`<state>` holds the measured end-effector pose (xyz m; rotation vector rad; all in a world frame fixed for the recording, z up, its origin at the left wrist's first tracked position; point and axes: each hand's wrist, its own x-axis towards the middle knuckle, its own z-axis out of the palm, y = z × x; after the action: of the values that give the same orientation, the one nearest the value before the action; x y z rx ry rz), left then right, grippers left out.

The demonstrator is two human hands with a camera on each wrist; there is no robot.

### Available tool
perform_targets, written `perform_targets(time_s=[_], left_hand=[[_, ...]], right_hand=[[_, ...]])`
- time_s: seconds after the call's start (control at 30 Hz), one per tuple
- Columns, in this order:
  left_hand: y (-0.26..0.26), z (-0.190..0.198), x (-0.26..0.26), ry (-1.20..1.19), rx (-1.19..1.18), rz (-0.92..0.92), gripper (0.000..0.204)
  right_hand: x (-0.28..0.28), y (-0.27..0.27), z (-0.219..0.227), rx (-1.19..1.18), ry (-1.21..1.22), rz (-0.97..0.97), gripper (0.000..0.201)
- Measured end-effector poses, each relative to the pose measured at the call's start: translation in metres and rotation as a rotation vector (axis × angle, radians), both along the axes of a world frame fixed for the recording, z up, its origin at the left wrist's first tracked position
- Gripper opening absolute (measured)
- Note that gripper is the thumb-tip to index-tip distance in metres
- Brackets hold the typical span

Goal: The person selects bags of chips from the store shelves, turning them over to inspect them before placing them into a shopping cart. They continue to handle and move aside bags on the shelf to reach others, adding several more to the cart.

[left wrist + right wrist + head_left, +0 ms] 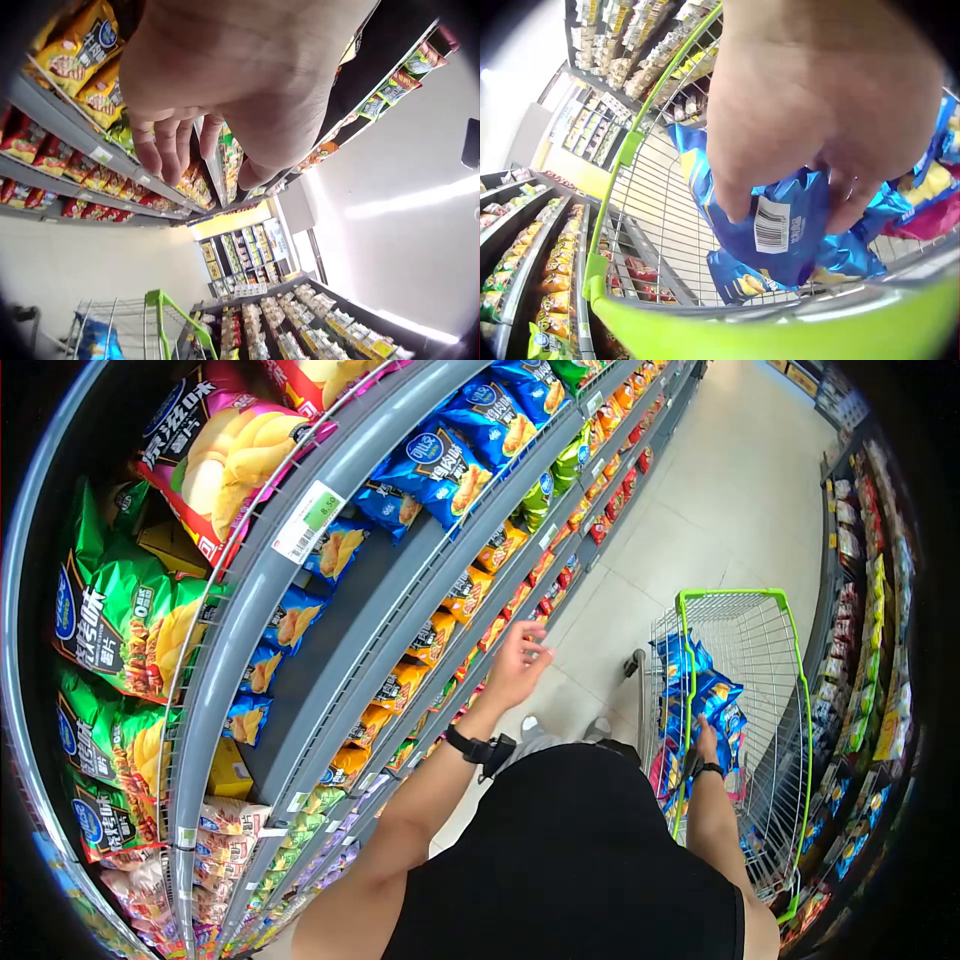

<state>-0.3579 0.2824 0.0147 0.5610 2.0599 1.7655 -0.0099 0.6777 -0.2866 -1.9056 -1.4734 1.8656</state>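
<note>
The right hand (706, 742) reaches inside the wire cart (780, 596). In the right wrist view, the fingers of that hand (817, 142) pinch a blue chip bag (780, 225) with a white barcode label, above other blue bags. The left hand (520, 660) is raised beside the shelves, holding nothing, its fingers loosely bent. In the left wrist view, the left hand (225, 90) hangs in front of the shelf rows and touches no bag. More blue bags (435, 468) sit on an upper shelf.
Green bags (130, 620) and a large red and pink bag (225, 455) fill the near shelf at the left. Orange bags (400, 685) line a lower shelf. Another shelf (850, 610) runs beyond the cart on the right. Pale floor tiles (660, 540) lie between.
</note>
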Motion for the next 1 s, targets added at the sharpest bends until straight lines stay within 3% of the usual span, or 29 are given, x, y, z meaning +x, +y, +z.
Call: perform_targets(time_s=[0.03,0.1,0.2,0.37,0.43,0.47,0.5,0.57,0.67,0.73,0.83,1.0], left_hand=[[-0.008,0.002,-0.008,0.021,0.032,0.043,0.039],[-0.024,0.012,-0.031,0.093,0.063,0.107,0.030],[-0.045,0.055,-0.067,0.234,0.082,0.190,0.016],[-0.060,0.109,-0.131,0.387,0.018,0.245,0.018],[-0.056,0.112,-0.160,0.302,0.024,0.307,0.042],[-0.049,0.116,-0.170,0.235,-0.010,0.347,0.051],[-0.044,0.120,-0.180,0.168,-0.042,0.388,0.061],[-0.044,0.098,-0.220,0.156,-0.169,0.381,0.075],[-0.035,0.068,-0.254,0.175,-0.277,0.401,0.090],[-0.023,0.066,-0.255,0.217,-0.371,0.466,0.099],[-0.018,0.071,-0.250,0.282,-0.464,0.541,0.102],[-0.025,0.095,-0.224,0.379,-0.596,0.627,0.086]], right_hand=[[-0.001,-0.002,-0.005,0.060,-0.036,0.069,0.093],[0.018,0.007,-0.078,0.053,0.146,0.033,0.055],[0.008,-0.008,-0.066,0.005,0.127,0.036,0.028],[-0.012,-0.024,-0.025,0.075,0.193,-0.138,0.024],[-0.014,-0.025,-0.031,0.076,0.221,-0.214,0.019],[-0.016,-0.029,-0.019,0.080,0.210,-0.164,0.015],[-0.011,-0.024,-0.039,0.082,0.217,-0.125,0.017],[-0.003,-0.015,-0.056,0.155,0.131,0.075,0.020],[-0.012,-0.033,-0.007,0.164,0.107,0.091,0.021],[-0.002,-0.028,-0.023,0.141,0.145,0.132,0.021],[0.004,-0.037,-0.009,0.137,0.148,0.096,0.022],[0.022,-0.044,-0.009,0.185,0.135,0.115,0.026]])
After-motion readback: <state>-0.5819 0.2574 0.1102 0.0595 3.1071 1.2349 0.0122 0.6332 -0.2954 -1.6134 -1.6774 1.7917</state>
